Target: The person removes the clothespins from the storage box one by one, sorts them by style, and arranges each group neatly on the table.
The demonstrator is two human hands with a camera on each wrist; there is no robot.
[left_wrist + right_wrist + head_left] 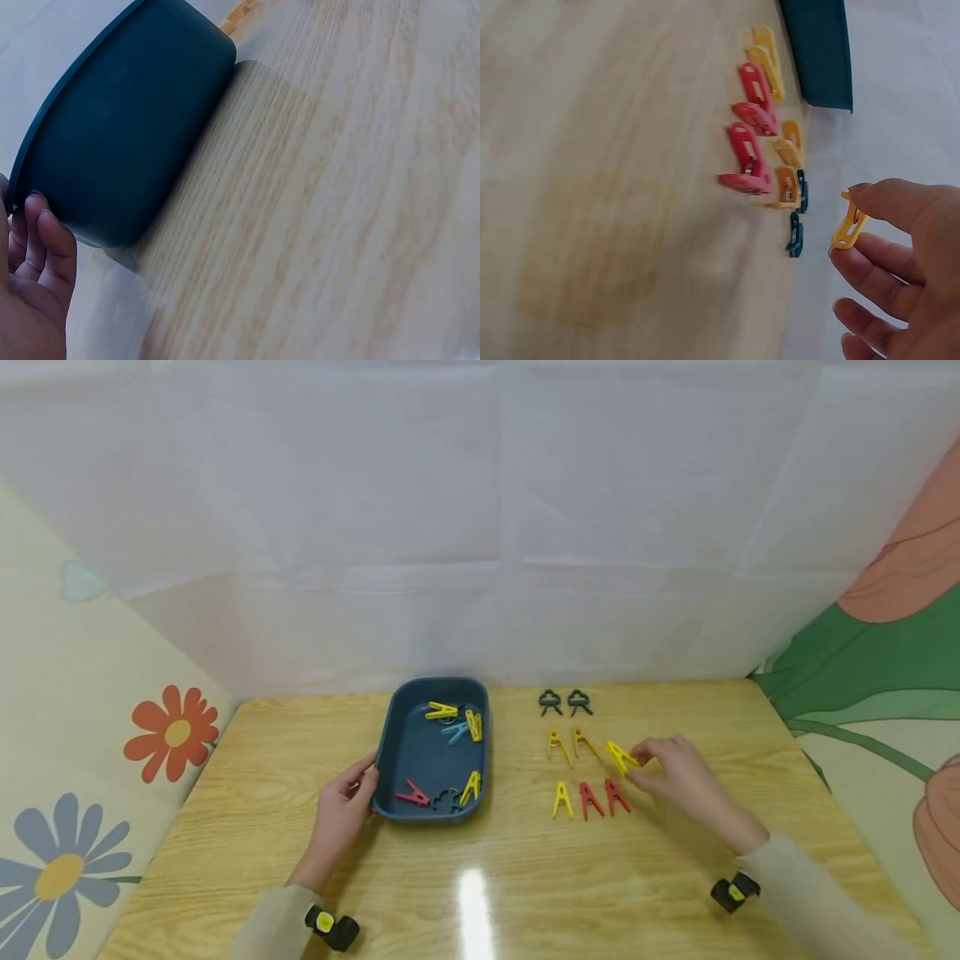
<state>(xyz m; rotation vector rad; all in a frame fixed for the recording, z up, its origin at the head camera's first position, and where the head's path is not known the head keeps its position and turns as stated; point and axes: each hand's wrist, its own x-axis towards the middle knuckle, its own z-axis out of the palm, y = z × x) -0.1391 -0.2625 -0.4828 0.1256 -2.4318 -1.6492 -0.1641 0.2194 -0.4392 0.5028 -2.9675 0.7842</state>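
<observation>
My left hand (339, 810) grips the near left side of a dark blue tray (412, 752), thumb at the rim and fingers against the outer wall in the left wrist view. Inside the tray lie several yellow clothespins (442, 711), a blue one (454, 732), a red one (412, 792) and dark clips (447, 801). Between thumb and index finger, my right hand (681, 781) pinches a yellow clothespin (850, 226), held right of the laid-out rows. The other fingers are loosely bent in the right wrist view.
Right of the tray, clips lie in rows on the wooden table (570, 877): two dark green clips (550, 702) at the back, two orange-yellow clothespins (557, 746) in the middle, one yellow (562, 799) and two red clothespins (589, 800) in front. A white sheet (495, 568) hangs behind.
</observation>
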